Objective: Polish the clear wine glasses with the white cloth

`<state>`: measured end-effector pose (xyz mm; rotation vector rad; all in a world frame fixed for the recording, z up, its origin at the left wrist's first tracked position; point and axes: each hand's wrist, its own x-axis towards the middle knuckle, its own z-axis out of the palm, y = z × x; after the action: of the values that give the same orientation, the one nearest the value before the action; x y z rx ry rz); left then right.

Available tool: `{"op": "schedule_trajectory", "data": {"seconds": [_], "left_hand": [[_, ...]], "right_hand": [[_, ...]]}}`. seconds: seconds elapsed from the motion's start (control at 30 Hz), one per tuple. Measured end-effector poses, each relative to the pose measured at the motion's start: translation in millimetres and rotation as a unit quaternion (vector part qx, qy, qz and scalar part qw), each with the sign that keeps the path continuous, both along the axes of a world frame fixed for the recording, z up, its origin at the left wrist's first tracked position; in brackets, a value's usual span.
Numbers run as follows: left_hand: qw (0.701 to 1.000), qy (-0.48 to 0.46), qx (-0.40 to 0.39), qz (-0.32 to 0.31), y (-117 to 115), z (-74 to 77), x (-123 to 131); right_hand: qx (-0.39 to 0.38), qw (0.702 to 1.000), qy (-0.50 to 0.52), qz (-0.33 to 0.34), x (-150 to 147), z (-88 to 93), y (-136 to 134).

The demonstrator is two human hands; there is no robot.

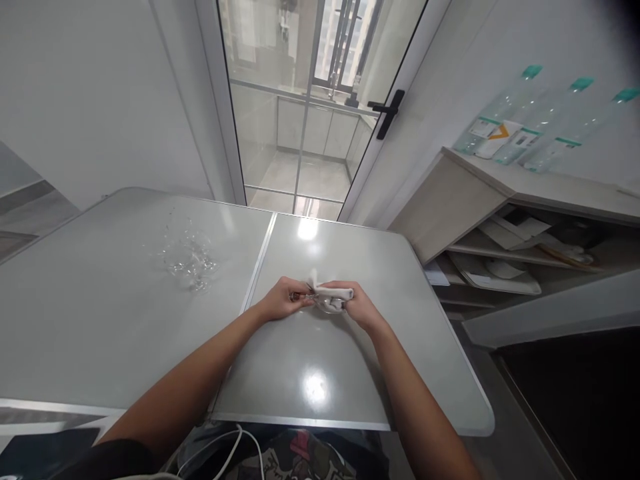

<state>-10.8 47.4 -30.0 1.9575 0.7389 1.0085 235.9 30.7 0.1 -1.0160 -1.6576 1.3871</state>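
Both hands meet over the right half of the table. My left hand (283,300) is closed around the narrow end of a clear, shiny piece that looks like a small glass (327,305); its full shape is hidden by fingers and cloth. A folded white cloth (335,292) lies against and around the wider end of this glass. My right hand (361,305) grips the cloth from the right, fingers wrapped behind it. On the table's left half sits a cluster of clear, glittering material (193,263), too see-through to tell its kind.
The pale glossy table (410,347) has a metal strip (260,260) across it. To the right stands a shelf unit (465,193) with several clear bottles (520,137) on top. A glass door (300,120) is behind the table. A white cable (237,440) hangs at the front edge.
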Motion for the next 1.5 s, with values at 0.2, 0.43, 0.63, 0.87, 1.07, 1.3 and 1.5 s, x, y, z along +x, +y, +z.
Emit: {"op": "schedule_trajectory", "data": {"seconds": [0.2, 0.43, 0.63, 0.87, 1.07, 1.3, 1.5], "left_hand": [[0.999, -0.024, -0.048, -0.009, 1.1, 3.5, -1.4], [0.995, -0.045, -0.038, 0.080, 4.1, 4.4, -1.7], [0.996, -0.022, -0.084, 0.008, 4.9, 0.5, -0.8], [0.992, -0.053, -0.112, -0.037, 2.1, 2.4, -1.6], [0.993, -0.060, -0.091, 0.042, 6.3, 2.3, -3.2], [0.999, -0.032, 0.000, 0.043, 4.6, -2.1, -0.7], [1.000, -0.008, -0.017, -0.014, 3.6, -2.6, -1.0]], "right_hand": [[0.108, 0.985, 0.070, 0.115, 2.5, 19.5, -5.7], [-0.080, 0.995, 0.005, -0.067, -6.4, -11.5, 6.0], [0.040, 0.999, -0.018, -0.027, -1.7, -10.1, 6.0], [0.165, 0.977, 0.024, 0.134, 2.6, 14.7, -4.7], [-0.033, 0.998, 0.021, -0.051, -9.6, -5.5, 2.4], [-0.097, 0.993, 0.017, -0.071, -10.0, -13.6, 3.3], [0.062, 0.994, 0.061, 0.059, -2.4, 4.0, -2.0]]}}
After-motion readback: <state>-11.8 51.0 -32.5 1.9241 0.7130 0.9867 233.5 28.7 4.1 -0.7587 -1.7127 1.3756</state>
